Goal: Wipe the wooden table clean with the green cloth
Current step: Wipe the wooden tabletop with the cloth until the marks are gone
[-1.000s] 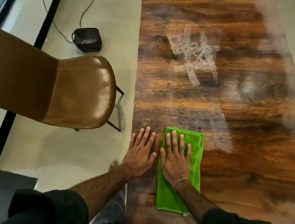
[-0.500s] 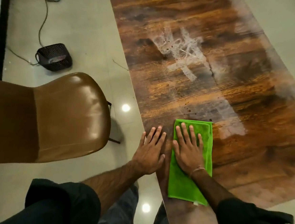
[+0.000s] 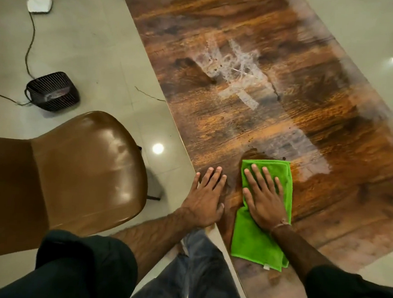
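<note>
Right hand presses green cloth; left hand seemingly flat beside.

To your left a brown, glossy padded chair stands on a pale, shiny tiled floor. Past it a small black grilled box sits on the tiles, and a dark cable runs from it toward a flat white box. Bright light glints show on the tiles beside the chair.

The wooden table bore whitish smears, a folded green cloth near its front edge, and the left hand flat just beside the cloth.
</note>
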